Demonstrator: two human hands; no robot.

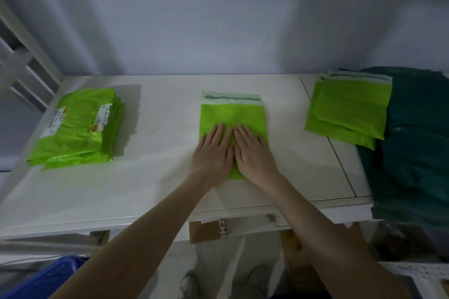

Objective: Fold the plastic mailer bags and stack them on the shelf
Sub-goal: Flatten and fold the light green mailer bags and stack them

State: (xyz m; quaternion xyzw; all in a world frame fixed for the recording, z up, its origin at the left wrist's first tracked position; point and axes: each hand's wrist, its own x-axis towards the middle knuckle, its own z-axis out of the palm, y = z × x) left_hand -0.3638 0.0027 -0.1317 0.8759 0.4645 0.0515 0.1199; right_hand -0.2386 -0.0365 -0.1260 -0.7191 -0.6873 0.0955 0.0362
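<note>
A lime-green plastic mailer bag [232, 113] lies flat in the middle of the white shelf [158, 177], its pale adhesive flap pointing away from me. My left hand [213, 150] and my right hand [254, 153] press side by side on its near half, palms down and fingers straight. To the left sits a stack of folded green mailers with white labels [77, 128]. At the right lie unfolded green mailers [349, 109], overlapping each other.
A pile of dark teal bags [418, 141] fills the shelf's right end, under the unfolded green mailers' edge. White shelf uprights [26, 65] stand at the left. Below the shelf front are a cardboard box [209, 230], a blue bin [46, 279] and my shoes.
</note>
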